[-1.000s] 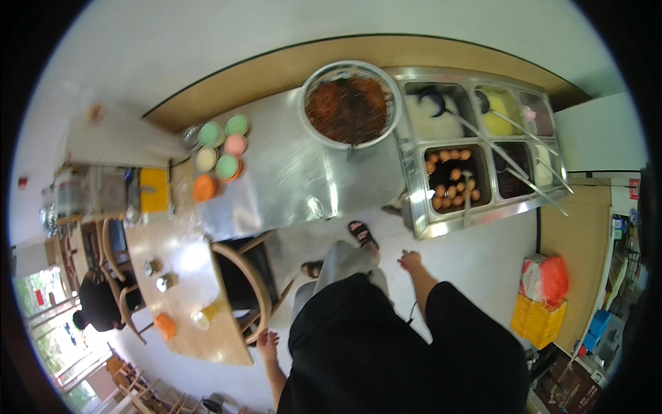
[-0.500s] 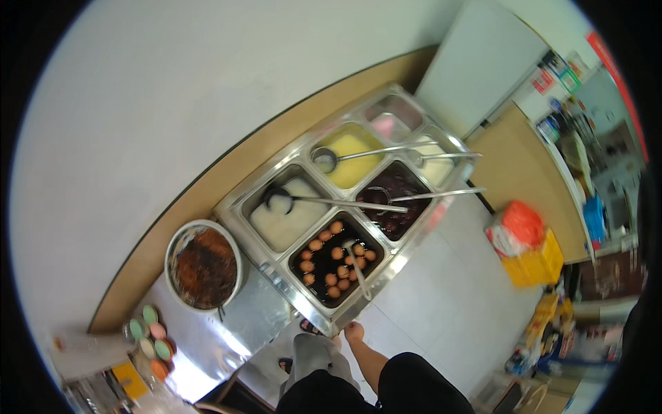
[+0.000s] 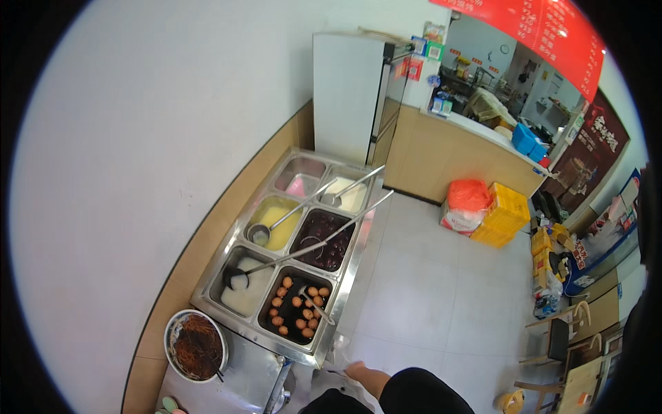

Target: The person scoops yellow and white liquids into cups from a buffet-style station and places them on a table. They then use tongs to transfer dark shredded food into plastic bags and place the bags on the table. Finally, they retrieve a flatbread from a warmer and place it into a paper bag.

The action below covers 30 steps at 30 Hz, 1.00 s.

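Swung further right since half a second ago, the view now takes in more of the tall pale cabinet (image 3: 348, 96) behind the steel food warmer (image 3: 303, 353), which lies left of centre. Near the warmer's closest corner is the right hand (image 3: 356, 370), small and blurred, so I cannot tell whether its fingers are spread or pressed together. Smooth brown eggs (image 3: 307, 332) sit in dark liquid in the near right pan (a ladle (image 3: 320, 309) leans among them). Beside it, a whitish, probably soupy food (image 3: 238, 302) fills another pan.
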Tool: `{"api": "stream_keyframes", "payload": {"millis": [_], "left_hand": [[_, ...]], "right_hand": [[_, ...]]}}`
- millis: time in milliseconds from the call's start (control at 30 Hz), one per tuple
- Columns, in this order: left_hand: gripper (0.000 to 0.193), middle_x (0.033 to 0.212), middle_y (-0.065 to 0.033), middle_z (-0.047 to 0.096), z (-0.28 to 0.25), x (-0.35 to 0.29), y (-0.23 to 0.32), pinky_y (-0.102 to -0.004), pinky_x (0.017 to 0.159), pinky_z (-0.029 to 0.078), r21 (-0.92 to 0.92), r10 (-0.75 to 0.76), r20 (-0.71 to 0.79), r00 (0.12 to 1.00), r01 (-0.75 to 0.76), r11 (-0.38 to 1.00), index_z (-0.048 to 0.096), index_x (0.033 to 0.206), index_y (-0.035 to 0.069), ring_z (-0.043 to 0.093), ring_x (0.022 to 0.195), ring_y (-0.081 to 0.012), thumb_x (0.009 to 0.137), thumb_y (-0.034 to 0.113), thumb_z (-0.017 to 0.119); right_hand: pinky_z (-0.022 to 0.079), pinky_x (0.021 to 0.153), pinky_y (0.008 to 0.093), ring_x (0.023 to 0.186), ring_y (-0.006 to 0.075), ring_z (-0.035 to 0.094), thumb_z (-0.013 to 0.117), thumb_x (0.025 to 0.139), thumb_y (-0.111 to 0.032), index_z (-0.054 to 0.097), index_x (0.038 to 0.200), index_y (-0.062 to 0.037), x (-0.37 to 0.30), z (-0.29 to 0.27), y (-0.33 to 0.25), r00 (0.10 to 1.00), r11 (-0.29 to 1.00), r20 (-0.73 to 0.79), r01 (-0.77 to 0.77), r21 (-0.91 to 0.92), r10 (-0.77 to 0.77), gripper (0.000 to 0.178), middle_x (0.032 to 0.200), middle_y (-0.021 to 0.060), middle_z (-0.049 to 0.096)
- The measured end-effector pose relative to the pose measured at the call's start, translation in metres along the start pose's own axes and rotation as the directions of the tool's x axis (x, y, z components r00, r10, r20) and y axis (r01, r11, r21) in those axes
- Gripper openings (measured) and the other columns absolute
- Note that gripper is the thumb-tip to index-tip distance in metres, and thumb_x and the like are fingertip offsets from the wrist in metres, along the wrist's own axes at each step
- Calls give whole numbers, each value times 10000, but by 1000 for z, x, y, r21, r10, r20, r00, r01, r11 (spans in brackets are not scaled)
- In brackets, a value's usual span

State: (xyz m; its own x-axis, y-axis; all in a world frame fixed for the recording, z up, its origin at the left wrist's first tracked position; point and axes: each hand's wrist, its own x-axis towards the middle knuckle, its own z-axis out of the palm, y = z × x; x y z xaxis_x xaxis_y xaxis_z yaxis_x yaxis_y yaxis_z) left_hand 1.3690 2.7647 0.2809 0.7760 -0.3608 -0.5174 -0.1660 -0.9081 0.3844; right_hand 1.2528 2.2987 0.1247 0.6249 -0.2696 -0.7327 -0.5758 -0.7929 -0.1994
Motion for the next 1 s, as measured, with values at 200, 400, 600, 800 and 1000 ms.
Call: {"api": "stream_keyframes", "payload": {"millis": [200, 400, 600, 800, 1000], "left_hand": [[591, 1080, -190, 668, 34, 15, -19, -467, 896, 458, -361, 15, -220, 975, -96, 928, 579, 1259, -10, 611, 1026, -318, 934, 483, 562], [728, 1369, -132, 555, -39, -6, 96, -372, 1049, 416, -762, 240, -189, 952, -297, 575, 461, 1417, 26, 506, 1284, -227, 823, 281, 795], [334, 963, -39, 685, -65, -67, 65, -245, 755, 493, -959, 189, -157, 969, -195, 204, 644, 1179, 22, 628, 865, -103, 901, 191, 720], [158, 658, 75, 556, -75, -131, 17, -201, 489, 317, -993, 21, -115, 993, -115, 12, 711, 934, 68, 438, 550, -14, 926, 224, 688], [152, 721, 65, 590, -86, -157, 13, -182, 531, 334, -996, -5, -63, 998, -63, -66, 708, 917, 68, 460, 616, -8, 931, 216, 678]], "right_hand": [[521, 678, 485, 816, 358, 671, 615, 804, -278, 721, 907, -46, -6, -11, -8, 962, 964, 62, 267, -4, -266, 274, 909, 195, 705], [517, 588, 292, 609, 153, 662, 652, 839, -165, 586, 863, -45, -150, -133, -217, 684, 437, -72, 539, 720, -726, 139, 700, 55, 686], [470, 513, 273, 549, 107, 617, 618, 933, -165, 610, 967, -39, -231, -143, -326, 525, 467, -224, 844, 264, -821, 130, 668, 42, 644], [407, 466, 252, 499, 61, 531, 630, 947, -199, 624, 953, -37, -278, -124, -354, 538, 504, -52, 815, 285, -841, 162, 584, -4, 580], [332, 449, 254, 467, 51, 440, 637, 949, -235, 650, 955, -43, -293, -116, -367, 664, 600, 5, 673, 432, -748, 193, 541, -20, 522]]}}
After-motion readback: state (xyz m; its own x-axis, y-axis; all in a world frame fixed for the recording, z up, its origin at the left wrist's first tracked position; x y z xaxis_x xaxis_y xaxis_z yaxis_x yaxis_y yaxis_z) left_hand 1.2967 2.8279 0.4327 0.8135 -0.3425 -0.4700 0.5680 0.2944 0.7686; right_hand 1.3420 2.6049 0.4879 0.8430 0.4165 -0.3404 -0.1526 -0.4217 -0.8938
